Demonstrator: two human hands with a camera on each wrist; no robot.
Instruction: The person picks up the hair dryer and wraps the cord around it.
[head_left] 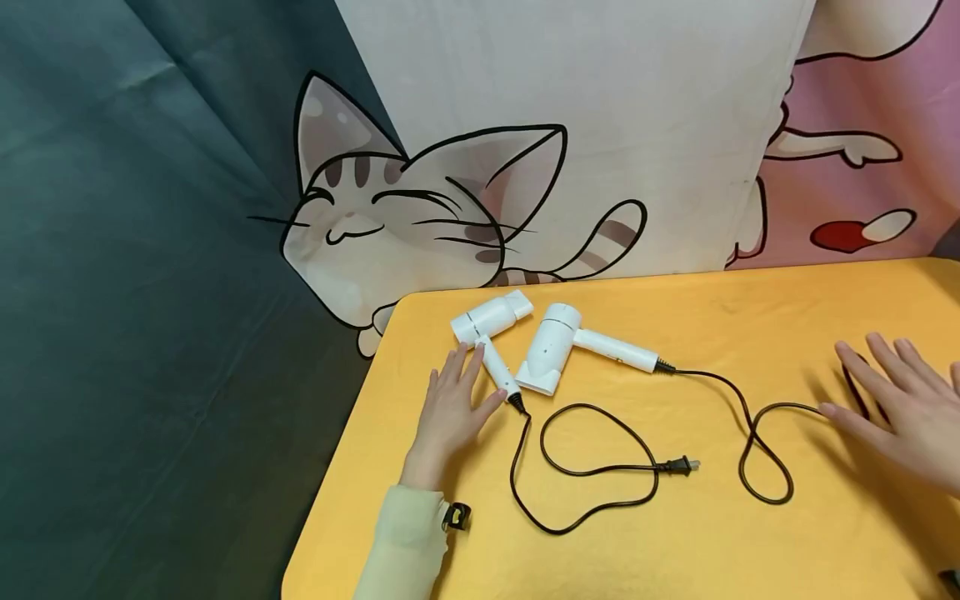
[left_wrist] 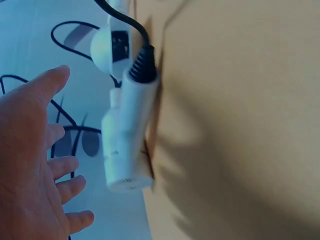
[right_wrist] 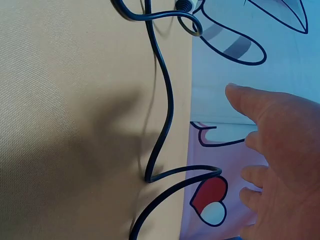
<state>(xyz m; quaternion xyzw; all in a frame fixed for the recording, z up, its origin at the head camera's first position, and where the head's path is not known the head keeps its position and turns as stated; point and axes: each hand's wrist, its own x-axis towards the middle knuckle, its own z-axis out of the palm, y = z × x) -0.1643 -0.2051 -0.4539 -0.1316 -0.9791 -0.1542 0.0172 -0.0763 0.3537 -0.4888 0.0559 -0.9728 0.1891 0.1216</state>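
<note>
Apparently a pause: two dryers down, nothing gripped

Status: a white plastic hair dryer w/ a cylindrical barrel (head_left: 489,321) lies at the L end of the smooth yellow tabletop (head_left: 637,567), handle angled toward the person; a second white plastic hair dryer (head_left: 553,346) lies just beside it, handle pointing R. Both are set down w/ cords attached. The thin black cord of the first (head_left: 513,475) is loosely looped, its black two-prong plug (head_left: 677,467) free; the other thin black cord (right_wrist: 170,100) trails R. Neither is wound or tied, so if there's handling left, prob. that's all loose ends. Start or finish? Can't tell from this.

L hand (head_left: 448,408): fingers spread, holding nothing, near the first dryer's handle; L wrist view shows a gap b/w them. R hand (head_left: 907,408): fingers extended and apart, above the second cord, also w/o a grip.

Hard to see: R hand is cut off by the frame edge & covers some cord; that cord's plug isn't visible. In L wrist view the nearer dryer partly blocks the other.
</note>
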